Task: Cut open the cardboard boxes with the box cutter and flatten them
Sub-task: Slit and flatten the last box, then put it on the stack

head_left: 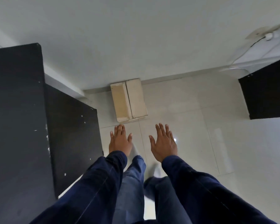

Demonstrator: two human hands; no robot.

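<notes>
On the pale tiled floor (192, 110), against the white wall (136, 38), a plain tan cardboard box (128, 100) was seen, its top flaps meeting along a centre seam. Near its front edge, the left hand (120, 139) and right hand (163, 143) were held out, each grip empty, fingers straight. A dark cabinet (16, 110) was set close on the left, a dark panel (265, 91) on the right.

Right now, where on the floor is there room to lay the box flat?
The widest bare floor lies right of the box, up to the black cabinet at far right. Tiles in front of the box, by the left hand and right hand, are bare too. Left is crowded: a black panel leaves only a thin strip.
</notes>
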